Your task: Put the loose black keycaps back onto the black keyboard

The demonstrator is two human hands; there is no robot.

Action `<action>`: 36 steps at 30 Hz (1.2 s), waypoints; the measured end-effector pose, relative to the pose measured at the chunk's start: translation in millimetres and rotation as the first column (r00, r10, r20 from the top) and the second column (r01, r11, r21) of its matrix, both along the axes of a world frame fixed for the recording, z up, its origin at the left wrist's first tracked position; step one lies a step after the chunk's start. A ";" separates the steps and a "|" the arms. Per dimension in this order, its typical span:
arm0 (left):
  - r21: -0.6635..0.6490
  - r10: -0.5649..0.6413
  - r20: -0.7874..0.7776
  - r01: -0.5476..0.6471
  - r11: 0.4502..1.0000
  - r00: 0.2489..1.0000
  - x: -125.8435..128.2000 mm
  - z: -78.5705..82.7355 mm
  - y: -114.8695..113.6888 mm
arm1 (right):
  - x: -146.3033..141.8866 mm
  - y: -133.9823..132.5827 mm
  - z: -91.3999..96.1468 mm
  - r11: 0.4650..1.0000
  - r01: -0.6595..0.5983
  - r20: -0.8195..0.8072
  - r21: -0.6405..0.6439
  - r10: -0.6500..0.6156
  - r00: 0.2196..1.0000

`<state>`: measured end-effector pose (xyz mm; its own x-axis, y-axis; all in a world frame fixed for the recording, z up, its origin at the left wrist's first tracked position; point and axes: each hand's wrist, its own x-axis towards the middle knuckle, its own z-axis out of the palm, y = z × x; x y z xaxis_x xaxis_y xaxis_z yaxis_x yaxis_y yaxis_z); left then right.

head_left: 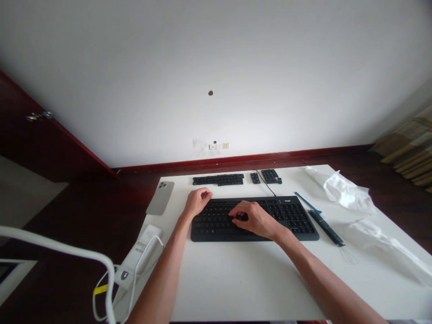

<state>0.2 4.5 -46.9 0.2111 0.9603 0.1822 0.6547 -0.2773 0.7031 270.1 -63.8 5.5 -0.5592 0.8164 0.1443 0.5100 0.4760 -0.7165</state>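
Note:
A black keyboard [219, 234] lies across the white table in front of me. My left hand [198, 202] rests at its upper left corner with the fingers curled in; anything inside them is hidden. Over the middle of the keys, my right hand [254, 218] is closed with thumb and forefinger bent toward each other. Whatever is between those fingertips blends with the dark keys. Behind the keyboard lie loose black keycaps in rows: a long group [218, 179], a small group [255, 178] and a number-pad group [270, 176].
A phone [160, 198] and a white power strip [143, 247] with cables are on the left. Right of the keyboard lie a blue brush [308, 202], a dark slim tool [326, 228], a wire puller [348, 256] and crumpled white wrapping [347, 191].

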 end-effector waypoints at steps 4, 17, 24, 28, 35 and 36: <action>0.001 0.000 -0.006 0.000 1.000 1.000 0.2 0.2 0.2 | -2.6 0.6 -8.9 0.998 -0.013 0.002 0.061 0.013 1.000; -0.001 0.005 -0.017 -0.005 1.000 1.000 0.6 2.2 -0.1 | -7.8 -1.0 -17.9 0.989 -0.076 0.072 0.127 0.068 0.995; 0.000 0.014 -0.016 -0.014 1.000 1.000 0.5 0.3 0.4 | -10.9 -2.8 -11.6 0.997 -0.017 0.072 0.073 0.011 0.997; 0.001 0.001 0.003 -0.001 1.000 1.000 -0.2 -0.5 0.6 | -11.6 -2.2 -6.5 1.000 0.017 0.071 0.023 -0.019 0.997; -0.005 0.018 -0.021 -0.019 1.000 1.000 0.6 0.1 0.2 | -16.5 6.0 3.7 0.999 0.029 0.178 -0.031 -0.023 0.984; -0.007 0.021 -0.024 -0.022 1.000 0.999 0.9 0.2 0.3 | -17.3 7.7 5.8 0.999 0.029 0.201 -0.038 -0.021 0.979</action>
